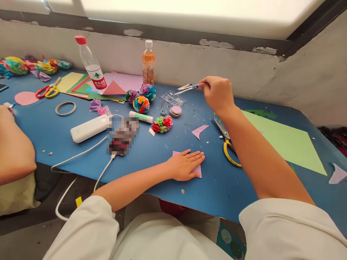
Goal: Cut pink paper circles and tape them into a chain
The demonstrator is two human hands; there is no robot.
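Note:
My left hand lies flat, fingers stretched, on a small folded-looking piece of pink-purple paper near the table's front edge. Further back, my right hand is raised and pinches the end of a slim blue-and-white pen-like stick. A second thin stick seems to run beside it; I cannot tell whether they are joined. Below them is a clear plastic stencil ruler. Yellow-handled scissors lie partly hidden behind my right forearm. A pink paper scrap rests between my hands.
Left of centre are a phone, a white power bank and its cable. Paper flowers, a glue stick and two bottles stand or lie behind. Light green paper is at right. Another person's arm reaches in at left.

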